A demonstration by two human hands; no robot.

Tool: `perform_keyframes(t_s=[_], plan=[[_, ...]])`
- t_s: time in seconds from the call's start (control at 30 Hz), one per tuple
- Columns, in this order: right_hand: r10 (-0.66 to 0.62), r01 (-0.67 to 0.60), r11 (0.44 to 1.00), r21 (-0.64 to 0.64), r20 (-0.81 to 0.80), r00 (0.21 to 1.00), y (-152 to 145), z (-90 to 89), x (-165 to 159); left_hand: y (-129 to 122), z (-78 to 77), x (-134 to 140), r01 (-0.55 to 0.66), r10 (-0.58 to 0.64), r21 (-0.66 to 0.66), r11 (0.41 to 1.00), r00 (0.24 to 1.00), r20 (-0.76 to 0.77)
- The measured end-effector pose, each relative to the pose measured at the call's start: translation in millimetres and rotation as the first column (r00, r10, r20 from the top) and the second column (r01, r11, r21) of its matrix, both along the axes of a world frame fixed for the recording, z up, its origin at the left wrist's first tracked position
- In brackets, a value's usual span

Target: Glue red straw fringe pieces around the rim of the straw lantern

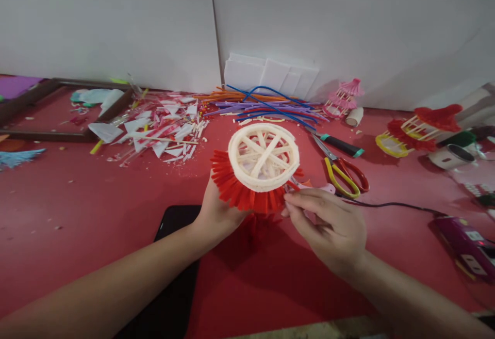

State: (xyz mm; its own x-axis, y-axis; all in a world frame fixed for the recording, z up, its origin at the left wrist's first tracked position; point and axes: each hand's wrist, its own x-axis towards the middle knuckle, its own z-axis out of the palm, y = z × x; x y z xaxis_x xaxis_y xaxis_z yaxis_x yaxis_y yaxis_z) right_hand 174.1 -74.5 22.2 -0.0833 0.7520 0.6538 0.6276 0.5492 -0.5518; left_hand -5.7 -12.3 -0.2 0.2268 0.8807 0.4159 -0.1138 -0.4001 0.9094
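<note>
I judge the step in hand to be tending the red fringe (251,199) around the cream ring (266,157), raised mid-counter (96,215), between back and front edges. The next move seems to call for a steady hold and fine fingertip work. My left hand (220,199) grasps the fringe from below; my right hand (332,225) bends inward, fingertips narrowed, its grip unclear.

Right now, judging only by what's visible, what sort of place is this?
Probably a handicraft workspace: the left hand holds a red-fringed piece, and scissors and coloured stems lie nearby on the red table.
</note>
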Motion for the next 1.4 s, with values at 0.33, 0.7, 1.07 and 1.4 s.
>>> perform_keyframes(t_s=[0.33,0.7,1.07,1.4], plan=[[-0.032,0.028,0.996,0.080,0.053,0.998,1,0.9,-1,0,-1.8,-2,0.002,-0.001,0.023,1.000,1.000,-0.027],[0.015,-0.020,0.997,0.072,0.071,0.997,3,-0.5,2,2,-4.9,-2,-0.039,0.039,-0.011,0.999,0.998,-0.039],[0.068,-0.088,0.956,0.280,0.080,0.994,9,-0.4,17,-1,-5.2,-2,-0.077,0.077,-0.158,0.984,0.997,-0.008],[-0.091,-0.010,0.933,0.360,0.262,0.961,14,5.5,34,3,-7.4,-1,0.141,-0.137,-0.079,0.987,0.989,0.047]])
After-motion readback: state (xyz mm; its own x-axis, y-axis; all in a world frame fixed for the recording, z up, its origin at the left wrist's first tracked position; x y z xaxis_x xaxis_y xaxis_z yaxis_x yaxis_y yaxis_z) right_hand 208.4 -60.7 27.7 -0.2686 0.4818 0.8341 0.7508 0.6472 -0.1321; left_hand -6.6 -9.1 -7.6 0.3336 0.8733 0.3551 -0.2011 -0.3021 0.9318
